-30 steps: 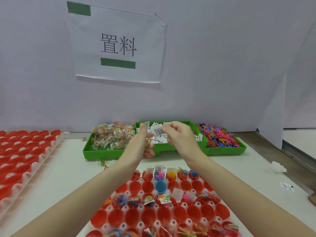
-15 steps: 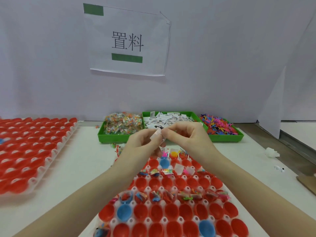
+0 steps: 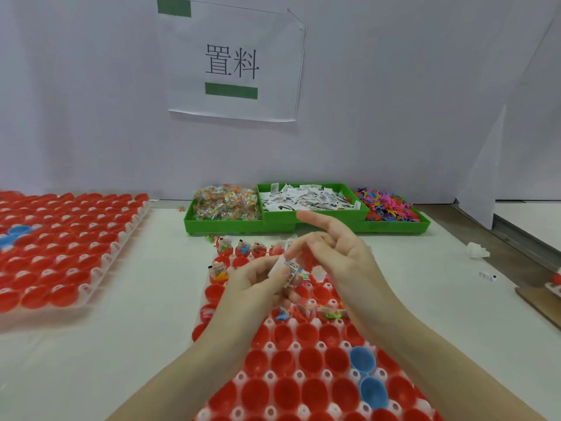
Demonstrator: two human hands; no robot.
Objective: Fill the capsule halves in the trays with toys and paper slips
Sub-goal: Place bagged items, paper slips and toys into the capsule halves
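Observation:
A tray of red capsule halves (image 3: 303, 369) lies in front of me; its far rows hold small toys and paper slips, its near rows are bare, and two halves are blue (image 3: 361, 360). My left hand (image 3: 255, 281) hovers over the far rows and pinches a bunch of white paper slips (image 3: 287, 268). My right hand (image 3: 337, 253) is beside it, index finger stretched out, the other fingers curled at the slips' top edge. Whether it grips a slip I cannot tell.
A green bin (image 3: 273, 221) at the back holds bagged toys (image 3: 226, 202), paper slips (image 3: 306, 197) and loose coloured figures (image 3: 385, 205). A second tray of red halves (image 3: 60, 247) lies to the left. A paper scrap (image 3: 476, 250) lies right.
Both hands have come down from the bin toward the tray. The right index finger has lifted off the slips and now points out. The camera tilted downward.

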